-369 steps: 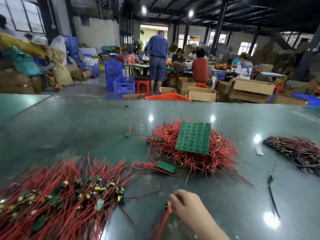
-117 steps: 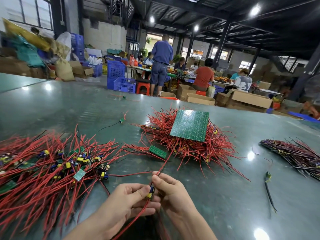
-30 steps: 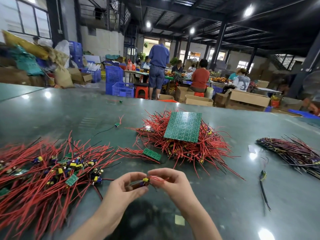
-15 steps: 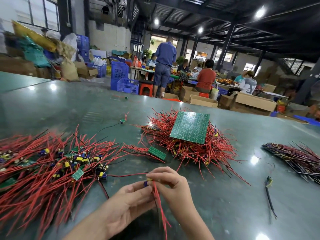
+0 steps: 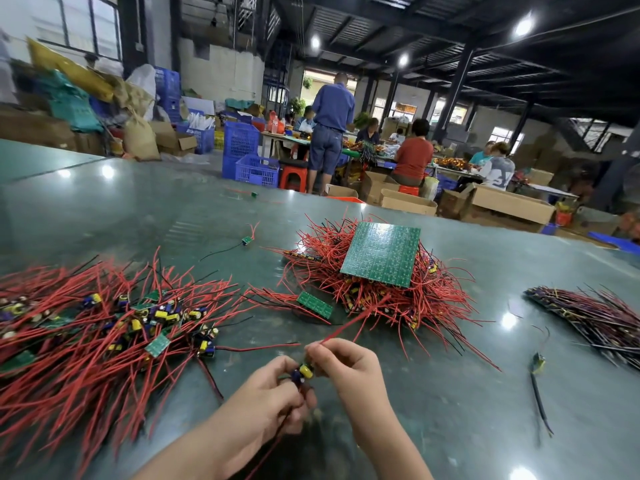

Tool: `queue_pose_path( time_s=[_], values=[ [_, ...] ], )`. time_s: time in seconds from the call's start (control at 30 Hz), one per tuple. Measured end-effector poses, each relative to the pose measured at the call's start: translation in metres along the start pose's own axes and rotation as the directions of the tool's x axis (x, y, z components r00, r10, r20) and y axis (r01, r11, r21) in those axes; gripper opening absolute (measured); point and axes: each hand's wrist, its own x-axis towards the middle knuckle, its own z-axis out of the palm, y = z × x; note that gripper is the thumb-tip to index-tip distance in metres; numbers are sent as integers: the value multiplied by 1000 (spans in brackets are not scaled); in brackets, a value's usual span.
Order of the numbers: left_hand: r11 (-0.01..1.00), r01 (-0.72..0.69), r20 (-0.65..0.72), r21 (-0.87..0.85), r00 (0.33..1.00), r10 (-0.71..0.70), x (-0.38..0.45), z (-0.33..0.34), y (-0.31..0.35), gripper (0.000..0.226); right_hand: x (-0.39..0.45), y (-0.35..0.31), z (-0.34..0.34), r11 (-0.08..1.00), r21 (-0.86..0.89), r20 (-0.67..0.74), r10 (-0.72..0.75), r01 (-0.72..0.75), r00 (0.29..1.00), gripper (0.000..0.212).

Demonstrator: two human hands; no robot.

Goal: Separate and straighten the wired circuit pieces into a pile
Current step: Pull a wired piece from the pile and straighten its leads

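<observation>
In the head view, near the front edge of the glossy green tabletop (image 5: 450, 427), the left hand (image 5: 256, 407) grips a small wired circuit piece with a yellow capacitor (image 5: 304, 371), while the right hand (image 5: 346, 368) pinches its red wire (image 5: 356, 322). To straighten it well, I judge the left hand should anchor the board while the right draws steadily along the lead, then lays it on the sorted red-wired pile (image 5: 97, 327) at the left edge.

Both forearms reach in from the near edge of the green table (image 5: 450, 403) and meet low above it, wrists angled toward each other. The left hand (image 5: 266, 400) curls its fingers round a small wired circuit piece (image 5: 302, 373), thumb on top. The right hand (image 5: 349, 367) sits just beside it, knuckles up, thumb and forefinger pinching the piece's red wire (image 5: 356, 318), which runs up and away from the hands.
</observation>
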Motion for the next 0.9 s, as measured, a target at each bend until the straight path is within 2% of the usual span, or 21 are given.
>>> queue_pose_path(
  time_s=[0.07,0.13,0.23,0.3,0.4,0.47,0.57,0.63,0.73,0.83,0.9],
  values=[
    [997,-29,-11,69,1000,30,-1,1,1,21,0,0,0,996,68,-7,56,-55,998,21],
    [980,-86,1,179,996,88,0,0,2,12,0,-1,-1,967,214,39,135,-140,990,21],
    [884,-224,48,411,973,225,0,0,3,9,1,-1,-3,827,449,147,304,-338,941,20],
    [856,-256,65,450,965,254,0,0,5,9,1,-1,-2,759,519,174,357,-393,918,19],
    [855,-244,42,458,967,253,-2,-3,4,11,3,0,-3,849,440,83,286,-292,955,18],
    [875,-212,59,434,977,207,-4,-4,3,11,5,-1,-6,869,422,40,267,-259,963,17],
    [926,-153,122,345,986,117,-8,0,4,12,4,-1,-8,856,434,84,271,-280,959,20],
    [948,-112,93,299,992,88,-10,2,7,19,3,0,-8,881,393,109,242,-265,964,22],
    [903,-172,-7,393,982,190,-8,-1,11,33,1,-1,-6,875,402,172,216,-269,961,23],
    [853,-299,1,428,944,331,-7,-2,17,30,1,-1,-3,773,547,251,216,-322,944,29],
    [822,-348,-17,450,917,398,-7,-2,19,31,1,0,-1,773,568,203,201,-282,958,30]
  ],
)
